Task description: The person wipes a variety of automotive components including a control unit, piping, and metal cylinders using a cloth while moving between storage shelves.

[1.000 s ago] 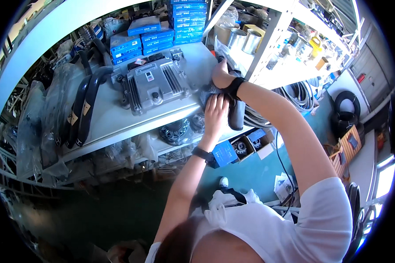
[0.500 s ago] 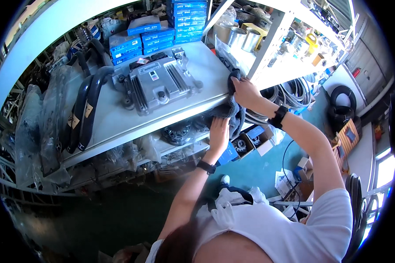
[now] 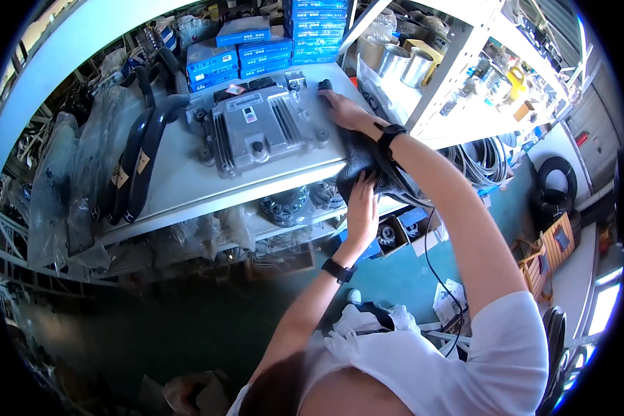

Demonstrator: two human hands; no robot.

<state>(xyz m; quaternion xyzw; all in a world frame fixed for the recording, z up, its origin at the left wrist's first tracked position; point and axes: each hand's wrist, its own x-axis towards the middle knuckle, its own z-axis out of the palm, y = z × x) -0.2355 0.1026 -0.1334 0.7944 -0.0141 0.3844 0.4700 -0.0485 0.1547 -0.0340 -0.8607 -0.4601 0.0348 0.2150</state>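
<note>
Head view, dark cloth [image 3: 357, 158], beneath both hands [image 3: 362, 208], at shelf [image 3: 179, 170] edge

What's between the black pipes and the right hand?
A grey metal case lies between the black pipes and the right hand in the head view.

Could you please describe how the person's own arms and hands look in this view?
The left hand and right hand are bare, without gloves. A dark band circles the left wrist and another black band the right. The forearms are uncovered; a white short sleeve covers the right upper arm.
</note>
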